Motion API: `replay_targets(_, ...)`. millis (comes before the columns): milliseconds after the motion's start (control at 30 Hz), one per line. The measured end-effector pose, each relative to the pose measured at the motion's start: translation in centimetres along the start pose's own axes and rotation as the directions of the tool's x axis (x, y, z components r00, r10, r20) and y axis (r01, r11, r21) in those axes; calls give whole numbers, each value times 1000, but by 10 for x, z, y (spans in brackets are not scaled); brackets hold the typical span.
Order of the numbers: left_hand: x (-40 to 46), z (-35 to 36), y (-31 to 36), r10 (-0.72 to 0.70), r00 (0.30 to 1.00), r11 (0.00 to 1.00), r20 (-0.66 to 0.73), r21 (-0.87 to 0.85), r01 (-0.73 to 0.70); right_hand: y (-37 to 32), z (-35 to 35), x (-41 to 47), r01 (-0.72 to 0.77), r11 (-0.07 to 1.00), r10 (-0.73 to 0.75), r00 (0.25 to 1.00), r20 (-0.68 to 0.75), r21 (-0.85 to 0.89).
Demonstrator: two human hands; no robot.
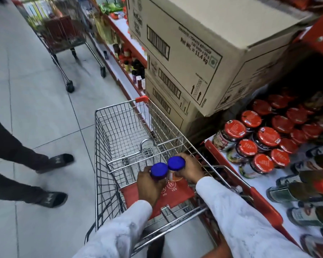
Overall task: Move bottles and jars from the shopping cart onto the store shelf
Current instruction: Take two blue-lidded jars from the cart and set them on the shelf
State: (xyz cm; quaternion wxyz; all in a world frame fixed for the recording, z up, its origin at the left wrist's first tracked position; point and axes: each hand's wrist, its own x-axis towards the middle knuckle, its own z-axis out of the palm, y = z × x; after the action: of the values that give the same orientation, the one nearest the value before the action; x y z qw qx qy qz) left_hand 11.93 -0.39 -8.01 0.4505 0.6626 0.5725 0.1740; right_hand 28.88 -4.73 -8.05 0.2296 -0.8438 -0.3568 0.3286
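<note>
Two jars with blue lids are held side by side over the near end of a wire shopping cart [108,127]. My left hand [147,187] is wrapped around the left blue-lidded jar [158,171]. The right blue-lidded jar [176,163] is gripped by my right hand [189,169]. Both jars are upright and sit above the cart's red child-seat flap [175,192]. The cart's basket looks bare of goods. To the right runs the store shelf [226,161], white with a red edge, holding several red-lidded jars [250,148].
Stacked cardboard cartons [185,43] stand just beyond the cart against the shelf. Dark-capped bottles [296,192] lie on the near shelf. A second loaded cart [63,34] stands up the aisle. Another person's legs and black shoes [52,199] are at the left on the tiled floor.
</note>
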Motion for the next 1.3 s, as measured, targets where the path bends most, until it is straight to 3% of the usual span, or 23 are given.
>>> replay_targets(300, -21, -18, 19, 58, 998, 994, 24, -92, -55, -5, -34, -37, 37, 997, -27, 989, -142, 67)
replay_targets(467, -56, -44, 71, 218, 975, 957, -29, -191, -220, -16, -99, -114, 163, 977, -105, 930, -353, 139)
replay_targets(667, -126, -37, 150, 450, 892, 858, 42, -297, -419, 5, -174, -231, 228, 949, -75, 836, -543, 219)
replay_targets(833, -191, -2, 197, 644, 749, 749, 157, -331, -574, 44, -219, -331, 189, 957, 20, 717, -697, 221)
replay_targets(1000, -258, 52, 226, 721, 628, 688, 291, -404, -603, 102, -237, -419, 50, 970, 165, 580, -798, 238)
replay_targets(1200, -327, 129, 223, 698, 515, 711, 498, -394, -583, 180, -226, -488, -69, 926, 367, 405, -837, 372)
replay_targets(1300, -350, 172, 214, 647, 503, 751, 573, -367, -549, 218, -215, -500, -141, 903, 430, 335, -838, 406)
